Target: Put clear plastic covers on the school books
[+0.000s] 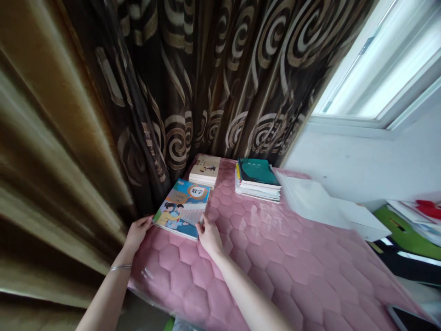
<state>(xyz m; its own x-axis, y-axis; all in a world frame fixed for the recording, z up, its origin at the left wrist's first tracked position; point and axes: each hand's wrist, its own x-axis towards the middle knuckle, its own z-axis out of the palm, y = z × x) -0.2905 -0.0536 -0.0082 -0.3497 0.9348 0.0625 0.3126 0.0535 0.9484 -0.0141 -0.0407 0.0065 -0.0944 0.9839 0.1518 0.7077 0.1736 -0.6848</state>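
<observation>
A blue textbook (pixel 184 202) with cartoon children on its cover lies at the left of the pink tabletop, perhaps on top of other books. The fingers of my left hand (pixel 138 233) close on its near left corner; a bracelet circles that wrist. At the right edge of the same textbook, my right hand (pixel 210 235) grips with thumb and fingers. Just behind it sits a stack of beige books (pixel 206 169). Farther right stands another stack with a teal book (pixel 258 172) on top.
The pink cover (pixel 255 257) has a hexagon pattern and a glossy clear sheet. Patterned curtains (pixel 206 82) hang behind and left. White papers (pixel 310 197) and a green item (pixel 396 225) lie at the right, with a dark tablet-like object (pixel 413 319) near the front.
</observation>
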